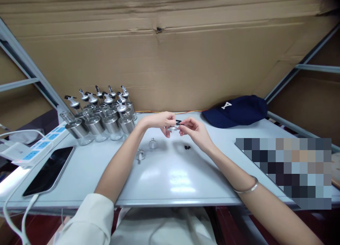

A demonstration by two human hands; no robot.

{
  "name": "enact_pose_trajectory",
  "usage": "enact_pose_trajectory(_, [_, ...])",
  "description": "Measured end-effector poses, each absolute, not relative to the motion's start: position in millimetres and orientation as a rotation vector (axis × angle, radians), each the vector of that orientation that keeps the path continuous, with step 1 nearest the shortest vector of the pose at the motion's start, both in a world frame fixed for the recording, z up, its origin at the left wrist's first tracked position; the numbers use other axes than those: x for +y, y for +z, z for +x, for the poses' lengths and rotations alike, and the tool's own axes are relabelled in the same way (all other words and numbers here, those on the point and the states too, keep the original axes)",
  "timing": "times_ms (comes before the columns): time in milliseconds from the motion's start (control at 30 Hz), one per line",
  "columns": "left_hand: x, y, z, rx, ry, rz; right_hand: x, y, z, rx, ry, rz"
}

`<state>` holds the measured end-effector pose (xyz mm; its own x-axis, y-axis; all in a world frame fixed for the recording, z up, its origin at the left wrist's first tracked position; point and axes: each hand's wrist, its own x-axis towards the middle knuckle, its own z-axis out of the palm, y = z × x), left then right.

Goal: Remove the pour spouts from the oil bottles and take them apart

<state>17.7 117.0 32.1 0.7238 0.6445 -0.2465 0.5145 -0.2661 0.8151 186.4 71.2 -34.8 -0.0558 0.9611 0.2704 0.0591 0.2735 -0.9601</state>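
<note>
Above the middle of the table, my left hand [162, 120] is closed on a silver round pourer cap [173, 128]. My right hand [193, 129] pinches a thin black lever piece [179, 122] at the cap's right side; the fingers partly hide where the two parts meet. Below my hands, a few small black pieces [187, 147] lie on the white tabletop [159, 181]. Near my left forearm sit two loose silver caps, one upper [152, 143] and one lower [140, 155].
Several glass-and-steel oil bottles [106, 123] with pourer tops stand at the back left. A phone [50, 170] and a power strip [39, 146] with white cables lie at the left. A navy baseball cap [239, 112] rests at the back right, before a cardboard wall [180, 68].
</note>
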Motion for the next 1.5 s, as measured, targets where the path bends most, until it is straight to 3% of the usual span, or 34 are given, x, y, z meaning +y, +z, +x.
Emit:
enact_pose_trajectory(333, [121.5, 31.9, 11.7, 0.941, 0.008, 1.937, 74.3, -42.5, 190.4, -1.477, 0.890, -1.028])
enact_pose_trajectory(567, [126.9, 33.0, 4.5, 0.902, -0.132, 2.062, 75.5, -43.1, 192.3, -1.644, 0.550, -1.120])
enact_pose_trajectory(1133, [113.5, 42.8, 10.9, 0.997, -0.174, 2.101, 68.4, -40.4, 188.4, -1.548, 0.807, -1.014])
enact_pose_trajectory(1500, [112.7, 44.2, 10.5, 0.982, -0.211, 2.209, 68.4, -36.9, 189.4, -1.645, 0.474, -1.102])
